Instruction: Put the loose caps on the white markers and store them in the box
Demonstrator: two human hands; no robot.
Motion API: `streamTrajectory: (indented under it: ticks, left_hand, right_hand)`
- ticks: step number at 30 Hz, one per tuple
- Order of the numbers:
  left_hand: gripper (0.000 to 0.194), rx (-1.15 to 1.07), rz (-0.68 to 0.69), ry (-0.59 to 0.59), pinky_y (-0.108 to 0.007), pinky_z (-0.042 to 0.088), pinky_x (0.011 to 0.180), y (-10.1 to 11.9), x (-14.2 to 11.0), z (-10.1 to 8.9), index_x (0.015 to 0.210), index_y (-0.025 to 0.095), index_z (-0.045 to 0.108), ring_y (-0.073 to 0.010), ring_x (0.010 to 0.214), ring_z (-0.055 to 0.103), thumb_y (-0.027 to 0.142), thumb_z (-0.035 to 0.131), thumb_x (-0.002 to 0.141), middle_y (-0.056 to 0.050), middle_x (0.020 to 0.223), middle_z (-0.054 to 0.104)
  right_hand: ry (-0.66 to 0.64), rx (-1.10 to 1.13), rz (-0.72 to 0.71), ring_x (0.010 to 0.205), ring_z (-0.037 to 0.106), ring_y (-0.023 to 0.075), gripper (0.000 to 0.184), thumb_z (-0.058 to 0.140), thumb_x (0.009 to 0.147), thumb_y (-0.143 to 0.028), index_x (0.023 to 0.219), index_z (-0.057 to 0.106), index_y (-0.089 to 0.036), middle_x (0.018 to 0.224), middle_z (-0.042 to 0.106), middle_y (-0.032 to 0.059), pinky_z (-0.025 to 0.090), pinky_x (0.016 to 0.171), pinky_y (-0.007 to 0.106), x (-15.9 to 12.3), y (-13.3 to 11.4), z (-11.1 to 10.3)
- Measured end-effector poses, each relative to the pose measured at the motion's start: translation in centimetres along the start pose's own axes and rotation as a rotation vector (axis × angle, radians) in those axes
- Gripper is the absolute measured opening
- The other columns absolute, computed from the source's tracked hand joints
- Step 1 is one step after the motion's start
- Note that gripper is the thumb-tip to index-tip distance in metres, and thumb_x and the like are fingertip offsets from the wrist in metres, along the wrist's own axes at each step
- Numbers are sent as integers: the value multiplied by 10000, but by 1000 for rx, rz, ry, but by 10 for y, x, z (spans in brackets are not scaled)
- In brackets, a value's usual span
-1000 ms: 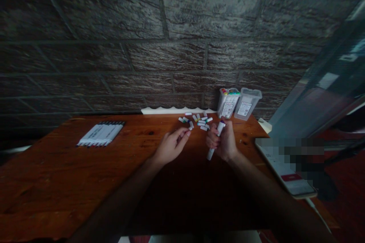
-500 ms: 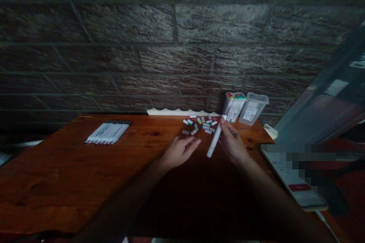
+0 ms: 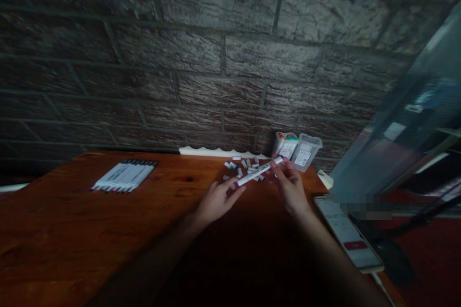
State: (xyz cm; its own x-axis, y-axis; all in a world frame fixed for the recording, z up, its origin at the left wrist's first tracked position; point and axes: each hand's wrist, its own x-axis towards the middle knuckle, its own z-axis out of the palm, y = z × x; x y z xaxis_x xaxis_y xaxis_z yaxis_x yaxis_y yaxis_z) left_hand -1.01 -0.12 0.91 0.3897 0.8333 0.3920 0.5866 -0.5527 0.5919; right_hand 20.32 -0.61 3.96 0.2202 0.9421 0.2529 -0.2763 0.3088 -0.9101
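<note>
A white marker (image 3: 254, 173) with dark lettering is held slantwise between my two hands above the table. Its lower left end, with a purple tip, is pinched by the fingers of my left hand (image 3: 218, 201). My right hand (image 3: 291, 184) has its fingers closed at the upper right end, on the white cap (image 3: 276, 159). Whether that cap is still joined to the barrel cannot be made out. Just behind the marker lie several loose white caps (image 3: 236, 158) with coloured ends, some of them hidden by it.
A row of white markers (image 3: 124, 176) lies at the left on the wooden table (image 3: 173, 180). At the back right stand a clear box of colourful-ended markers (image 3: 286, 146) and a second clear box (image 3: 306, 153). A phone (image 3: 347, 235) with a cable lies by the right edge.
My left hand has taken hold of the marker's lower end. The marker has tipped from steep to nearly level, its lettering now showing. The camera view has shifted somewhat.
</note>
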Motion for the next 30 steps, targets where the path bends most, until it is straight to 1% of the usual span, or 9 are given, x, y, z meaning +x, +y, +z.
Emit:
streamTrajectory:
  ticks: [3,5,9,12,16,21,24,27,30]
  left_hand:
    - [329,-18,-7,1,-223,422,604,-1,0,1,1108,210,633,-126,617,587,439,474,934,-1,752,671]
    - [332,-23,-5,3,-227,428,616,-1,1,2,1104,208,633,-128,621,590,440,466,936,1,740,666]
    - [326,-28,5,-5,-229,428,614,-2,1,3,1079,214,641,-139,641,601,445,463,934,0,731,667]
    - [325,-29,10,-12,-231,432,625,-2,1,4,1060,219,645,-143,642,603,450,456,934,-2,733,673]
    - [333,-45,20,-16,-231,431,629,-2,2,2,1046,222,647,-139,637,602,458,437,942,-2,736,674]
    - [347,-60,20,-8,-231,432,619,-2,2,0,1050,211,649,-141,627,592,455,426,944,-13,724,664]
    - [340,-61,29,-22,-232,437,620,-1,2,-1,1045,209,653,-146,636,599,445,430,943,-19,727,670]
    - [326,-56,29,-27,-230,437,616,0,2,-2,1046,220,653,-146,630,603,442,438,940,-14,726,673]
    - [319,-55,24,-21,-226,436,616,0,2,-3,1041,220,655,-144,630,609,434,440,941,-14,731,679]
  right_hand:
    - [236,-86,-252,686,611,125,449,733,747,-393,1144,567,-266,776,628,-33,464,569,222,19,-27,-19]
    - [350,-180,-418,723,631,154,474,713,753,-427,1159,541,-252,767,615,-22,456,556,230,40,-50,-34]
    - [386,-411,-585,696,627,189,522,672,763,-470,1178,507,-202,731,592,2,470,569,282,86,-88,-57]
    - [334,-583,-640,695,626,186,505,656,766,-452,1161,518,-169,741,608,20,491,652,317,115,-100,-63]
    - [261,-945,-596,695,641,190,437,612,798,-420,1148,558,-164,777,677,50,487,681,310,135,-98,-56]
    - [62,-1466,-351,804,699,217,373,476,910,-331,1229,556,-155,921,742,107,479,728,294,146,-85,-40]
    - [-57,-1553,-284,851,710,239,298,464,924,-297,1081,676,-158,924,752,132,479,733,285,151,-75,-36]
    - [-179,-1605,-244,879,711,227,253,498,910,-260,918,746,-207,953,760,97,485,758,268,155,-70,-36]
    - [-251,-1622,-228,908,707,204,245,515,900,-222,941,756,-239,997,759,53,493,786,255,157,-76,-40]
